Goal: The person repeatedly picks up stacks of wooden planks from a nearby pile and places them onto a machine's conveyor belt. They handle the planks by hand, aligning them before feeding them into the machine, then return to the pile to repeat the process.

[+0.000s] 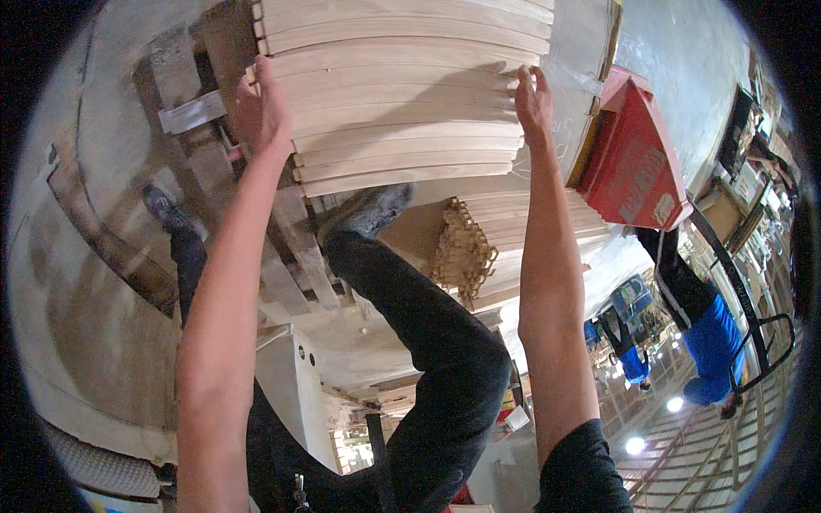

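Both arms reach forward to a layer of long, pale wooden slats (402, 103) lying side by side across the top of a pile. My left hand (268, 107) is at the slats' left ends, its fingers curled against them and its thumb side up. At the right ends my right hand (534, 101) presses in, with bent fingers on the wood. The slats sit between the two hands; their fingertips are partly hidden behind the ends. My right arm's shadow falls across the wood.
A wooden pallet (312, 244) is under my foot (372, 209). Another stack of slats (505, 231) stands close by. To the right are a red pallet jack (633, 154) and its black handle (759, 342). Two people in blue shirts, one nearer (714, 346), are beyond.
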### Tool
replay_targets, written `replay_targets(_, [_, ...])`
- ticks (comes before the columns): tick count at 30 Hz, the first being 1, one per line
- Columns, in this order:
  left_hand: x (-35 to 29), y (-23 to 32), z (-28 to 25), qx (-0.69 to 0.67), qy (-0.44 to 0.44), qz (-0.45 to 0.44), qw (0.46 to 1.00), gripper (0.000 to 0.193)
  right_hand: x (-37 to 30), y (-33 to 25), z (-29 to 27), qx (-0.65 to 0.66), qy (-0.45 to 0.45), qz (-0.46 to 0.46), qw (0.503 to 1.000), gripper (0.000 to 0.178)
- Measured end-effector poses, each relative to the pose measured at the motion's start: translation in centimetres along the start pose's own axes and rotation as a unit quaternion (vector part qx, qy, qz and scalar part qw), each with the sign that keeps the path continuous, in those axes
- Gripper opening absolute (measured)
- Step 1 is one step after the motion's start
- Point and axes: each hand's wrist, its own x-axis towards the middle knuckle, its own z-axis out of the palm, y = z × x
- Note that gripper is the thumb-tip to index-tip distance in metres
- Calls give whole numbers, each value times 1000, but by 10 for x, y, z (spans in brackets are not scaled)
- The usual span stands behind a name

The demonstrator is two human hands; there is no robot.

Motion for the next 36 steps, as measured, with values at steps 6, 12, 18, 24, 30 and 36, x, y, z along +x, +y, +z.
replay_targets(6, [-2,-23,-55,0,65,-1,998,74,-51,-11,23,73,-58,-5,996,41])
replay_targets(12, [-47,-45,-238,38,143,11,989,73,-198,-124,45,274,-153,78,946,64])
replay_targets(18, [-77,-85,-488,144,366,58,918,51,-388,-219,103,264,-226,60,936,65])
replay_targets(24, [-116,-54,-812,233,522,63,818,53,-571,-406,156,244,-287,-148,915,62])
replay_targets(30, [-126,-66,-1019,234,549,20,803,58,-745,-613,89,291,-390,-25,874,47])
replay_targets(36, [-57,-95,-1088,191,488,-51,850,57,-784,-703,78,261,-476,41,839,43])
